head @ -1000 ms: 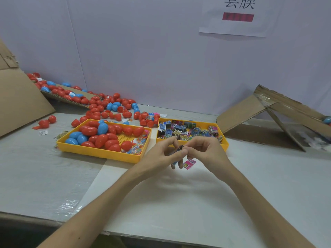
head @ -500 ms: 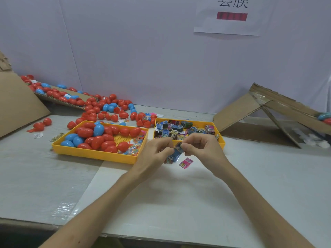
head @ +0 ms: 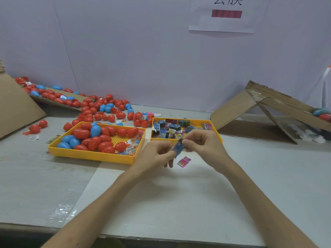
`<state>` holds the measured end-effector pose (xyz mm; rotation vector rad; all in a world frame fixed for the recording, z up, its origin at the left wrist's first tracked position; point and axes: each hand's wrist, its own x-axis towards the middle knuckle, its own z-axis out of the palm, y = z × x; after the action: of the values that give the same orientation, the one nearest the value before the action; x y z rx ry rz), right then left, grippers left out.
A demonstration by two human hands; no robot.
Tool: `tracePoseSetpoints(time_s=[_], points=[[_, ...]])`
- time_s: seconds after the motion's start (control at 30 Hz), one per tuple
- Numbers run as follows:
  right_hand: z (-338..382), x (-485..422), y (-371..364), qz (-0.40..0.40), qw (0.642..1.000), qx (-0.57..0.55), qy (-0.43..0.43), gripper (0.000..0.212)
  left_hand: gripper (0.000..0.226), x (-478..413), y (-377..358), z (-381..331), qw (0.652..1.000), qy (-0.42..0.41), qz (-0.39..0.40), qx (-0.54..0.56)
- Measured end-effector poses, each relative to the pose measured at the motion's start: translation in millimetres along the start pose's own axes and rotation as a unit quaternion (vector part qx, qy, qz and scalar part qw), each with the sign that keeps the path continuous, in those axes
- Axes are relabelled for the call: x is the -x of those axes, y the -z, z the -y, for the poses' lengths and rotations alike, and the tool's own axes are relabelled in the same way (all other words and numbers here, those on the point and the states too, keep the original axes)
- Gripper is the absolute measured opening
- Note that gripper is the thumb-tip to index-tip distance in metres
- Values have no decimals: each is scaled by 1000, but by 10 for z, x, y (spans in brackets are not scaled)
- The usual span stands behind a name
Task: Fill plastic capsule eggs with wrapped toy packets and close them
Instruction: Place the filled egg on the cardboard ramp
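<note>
While the small blue wrapped toy packet [head: 178, 147] hangs just above the grey tabletop [head: 161, 203], both hands pinch it: the left hand [head: 155, 155] at its lower end, the right hand [head: 202, 144] at its upper end, fingers curled close round it. Neither hand holds an egg, so I judge this step to be readying a packet, not yet filling. A flat pink packet [head: 184, 161] lies on the tabletop just below. Behind the hands sits a yellow plastic tray of packets [head: 197, 121]; left of it, a yellow plastic tray [head: 89, 155] holds red and blue plastic capsule eggs [head: 82, 134]. The next move calls for 1 hand to let go and fetch an egg
</note>
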<state>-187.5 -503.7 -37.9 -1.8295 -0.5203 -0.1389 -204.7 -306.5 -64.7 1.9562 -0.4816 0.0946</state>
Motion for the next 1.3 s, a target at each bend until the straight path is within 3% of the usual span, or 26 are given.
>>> tracePoseSetpoints(time_s=[0.13,0.33,0.53,0.63,0.77,0.8,0.93,1.03,1.17,1.3], points=[[-9,3,152,-42,998,-49,-5,16,28,38,40,42,1000,-4,-15,-1],[-53,16,-25,33,999,-14,-5,15,24,30,-27,-19,999,-20,11,29],[-90,13,-47,41,999,-19,-14,6,22,30,-25,2,1000,-10,22,3],[-64,33,-85,40,998,-35,-19,20,26,34,-30,5,1000,-15,26,-3],[-75,25,-53,30,998,-42,-28,10,7,30,-21,37,998,-13,56,4],[-75,15,-40,23,999,-38,-29,8,11,27,-20,36,998,-7,58,18],[-88,-30,104,-42,994,-67,-73,12,23,-18,9,51,999,-39,-35,-12],[-160,-46,322,-17,988,24,-148,7,31,-24,51,94,983,-59,-116,-128],[-338,-65,431,-18,959,194,-207,7,58,0,8,180,963,-16,-34,-268],[-356,-46,374,-37,922,356,-145,11,33,11,11,199,957,-6,-13,-289]])
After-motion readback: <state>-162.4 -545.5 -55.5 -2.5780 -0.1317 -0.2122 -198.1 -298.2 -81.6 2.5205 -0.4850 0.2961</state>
